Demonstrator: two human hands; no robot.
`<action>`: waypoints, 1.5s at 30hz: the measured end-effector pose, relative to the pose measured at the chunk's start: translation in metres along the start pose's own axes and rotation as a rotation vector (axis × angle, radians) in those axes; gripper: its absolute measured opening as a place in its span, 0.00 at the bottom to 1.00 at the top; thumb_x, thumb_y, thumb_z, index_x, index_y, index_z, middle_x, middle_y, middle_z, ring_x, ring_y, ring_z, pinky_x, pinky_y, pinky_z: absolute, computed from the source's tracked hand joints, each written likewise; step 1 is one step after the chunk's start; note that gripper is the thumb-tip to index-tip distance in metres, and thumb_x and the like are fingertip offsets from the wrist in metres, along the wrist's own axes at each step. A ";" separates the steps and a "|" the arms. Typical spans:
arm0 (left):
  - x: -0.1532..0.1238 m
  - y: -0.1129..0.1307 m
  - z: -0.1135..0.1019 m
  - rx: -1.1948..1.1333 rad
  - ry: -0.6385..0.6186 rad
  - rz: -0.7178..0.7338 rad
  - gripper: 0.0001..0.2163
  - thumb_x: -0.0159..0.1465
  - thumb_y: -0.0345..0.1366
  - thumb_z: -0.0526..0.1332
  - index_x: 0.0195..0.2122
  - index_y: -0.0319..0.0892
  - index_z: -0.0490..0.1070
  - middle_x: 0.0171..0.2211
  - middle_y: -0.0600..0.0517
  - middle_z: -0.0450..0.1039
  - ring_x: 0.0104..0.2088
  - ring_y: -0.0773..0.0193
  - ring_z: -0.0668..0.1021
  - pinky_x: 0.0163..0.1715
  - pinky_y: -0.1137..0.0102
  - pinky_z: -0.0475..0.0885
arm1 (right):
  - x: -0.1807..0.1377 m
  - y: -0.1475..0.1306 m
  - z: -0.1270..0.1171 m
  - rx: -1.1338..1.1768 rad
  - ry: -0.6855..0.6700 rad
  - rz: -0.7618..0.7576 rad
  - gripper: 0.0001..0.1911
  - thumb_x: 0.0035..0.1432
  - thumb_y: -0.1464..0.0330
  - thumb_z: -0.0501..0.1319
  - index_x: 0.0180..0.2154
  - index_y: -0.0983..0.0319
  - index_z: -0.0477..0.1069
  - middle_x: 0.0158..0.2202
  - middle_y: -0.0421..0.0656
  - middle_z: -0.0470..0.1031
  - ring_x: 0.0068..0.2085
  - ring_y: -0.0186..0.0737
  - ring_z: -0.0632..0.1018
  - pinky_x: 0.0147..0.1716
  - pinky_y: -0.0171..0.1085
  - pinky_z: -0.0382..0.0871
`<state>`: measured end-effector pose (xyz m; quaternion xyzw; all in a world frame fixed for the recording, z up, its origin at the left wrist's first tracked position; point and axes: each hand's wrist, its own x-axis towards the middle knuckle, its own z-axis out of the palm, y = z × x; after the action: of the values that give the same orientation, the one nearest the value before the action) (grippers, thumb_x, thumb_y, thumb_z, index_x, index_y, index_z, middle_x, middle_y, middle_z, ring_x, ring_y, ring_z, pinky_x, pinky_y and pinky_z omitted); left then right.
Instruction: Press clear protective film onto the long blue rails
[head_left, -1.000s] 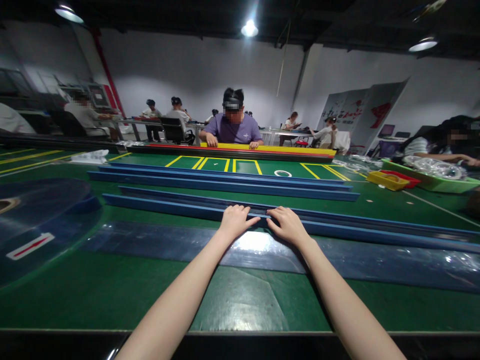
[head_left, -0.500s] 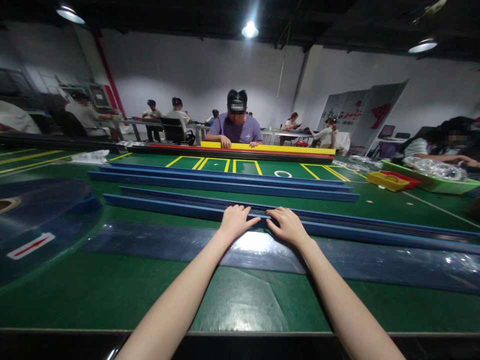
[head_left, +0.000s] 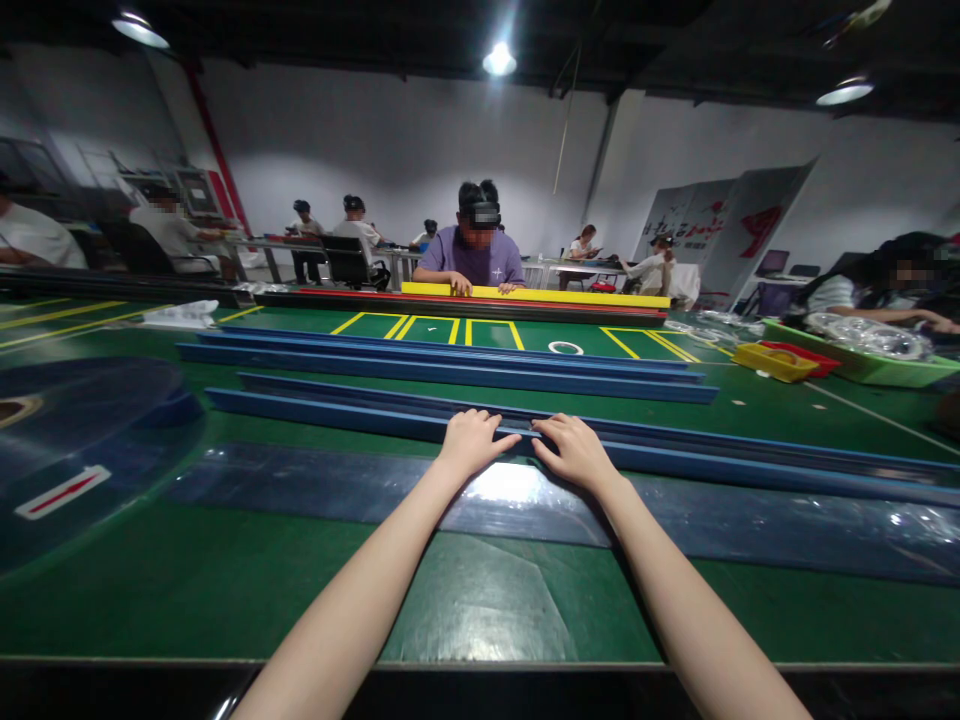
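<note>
A long blue channel-shaped profile (head_left: 337, 415) lies across the green table in front of me. My left hand (head_left: 471, 443) grips its near wall, the fingers hooked over the top edge and the thumb along the near side. Close by on the right, my right hand (head_left: 576, 448) holds the same wall in a like way, with a small gap between the two thumbs. Beneath my wrists a clear, shiny plastic strip (head_left: 300, 485) runs flat along the table. Further back, parallel to the held piece, rests another blue profile (head_left: 450, 374).
At left sits a large roll of clear plastic (head_left: 90, 435) with a red-and-white label. A white ring (head_left: 565, 348), yellow tray (head_left: 772, 364) and green bin (head_left: 862, 370) stand further off. Opposite, a co-worker (head_left: 469, 260) handles a yellow profile (head_left: 570, 296).
My hands and the blue profiles stay in place. Across the table the co-worker's head and one hand have shifted slightly to the right. A person at far left has moved a little.
</note>
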<state>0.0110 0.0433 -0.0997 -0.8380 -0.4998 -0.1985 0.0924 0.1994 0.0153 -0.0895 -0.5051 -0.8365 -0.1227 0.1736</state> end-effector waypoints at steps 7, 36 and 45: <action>0.000 0.000 0.001 0.008 0.003 0.001 0.26 0.61 0.56 0.47 0.44 0.41 0.72 0.38 0.46 0.74 0.41 0.56 0.74 0.39 0.67 0.65 | -0.001 0.000 0.000 0.006 0.004 0.001 0.16 0.58 0.64 0.51 0.41 0.63 0.73 0.41 0.46 0.76 0.43 0.40 0.72 0.43 0.37 0.62; 0.000 -0.001 0.003 -0.017 0.009 0.001 0.25 0.61 0.56 0.47 0.43 0.43 0.72 0.37 0.46 0.74 0.41 0.56 0.73 0.40 0.65 0.65 | 0.000 -0.001 0.000 -0.005 -0.003 0.009 0.15 0.59 0.64 0.50 0.38 0.62 0.73 0.41 0.45 0.75 0.43 0.40 0.73 0.44 0.37 0.62; 0.000 0.000 0.001 -0.006 -0.012 -0.001 0.25 0.61 0.56 0.47 0.44 0.43 0.73 0.37 0.46 0.74 0.41 0.56 0.73 0.40 0.66 0.65 | 0.000 0.000 0.001 -0.003 0.009 -0.004 0.15 0.59 0.64 0.50 0.38 0.62 0.72 0.40 0.46 0.76 0.42 0.39 0.73 0.43 0.36 0.61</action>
<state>0.0111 0.0434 -0.1005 -0.8393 -0.5000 -0.1951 0.0869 0.1995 0.0154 -0.0905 -0.5032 -0.8364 -0.1265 0.1766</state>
